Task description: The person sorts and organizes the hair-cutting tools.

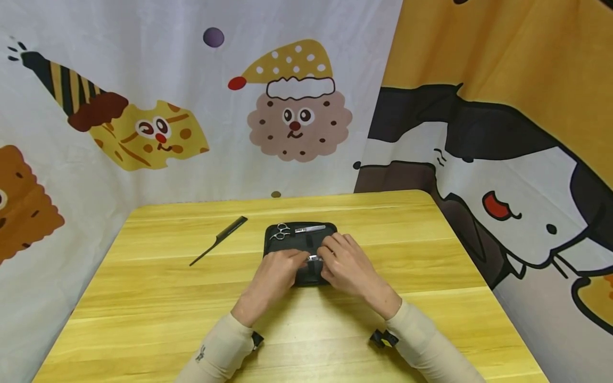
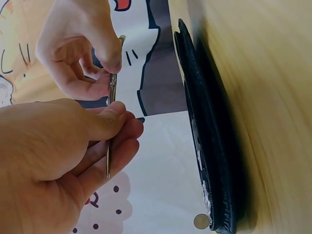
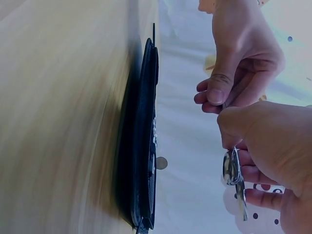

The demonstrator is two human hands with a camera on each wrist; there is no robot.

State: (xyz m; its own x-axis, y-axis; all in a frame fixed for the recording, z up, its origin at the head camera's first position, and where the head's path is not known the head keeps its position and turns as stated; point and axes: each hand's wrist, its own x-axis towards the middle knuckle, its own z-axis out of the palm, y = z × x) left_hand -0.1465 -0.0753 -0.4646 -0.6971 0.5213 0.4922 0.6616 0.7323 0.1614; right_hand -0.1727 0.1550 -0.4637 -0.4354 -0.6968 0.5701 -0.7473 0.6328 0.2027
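Scissors: a shiny metal pair, raised between both hands above the open case, clear of its surface.
Left hand: thumb and fingers pinch the slim end, whose narrow tip pokes out past the fingertips in the left wrist view.
Right hand: it grips the other end, with smooth round finger loops and a curved tail jutting below the fingers in the right wrist view.
Case: black, flat, round-cornered, lying open on the table, its edge looking stitched or zipped, though the shadow there makes it hard to say which.
Second pair: silvery scissors lying across the far part of the case, loops to the left, straight blade to the right.
In the way: the hands cover parts of the case's sides and much of the held metal.
Comb: thin, black, with a pointed tail, lying slantwise left of the case, well apart.
Table: yellowish wood grain, glossy, rounded far corners.
Sleeves: cream cloth, black devices at the wrists.
Backdrop: softly rippled fabric printed with cartoon biscuits and cheese.
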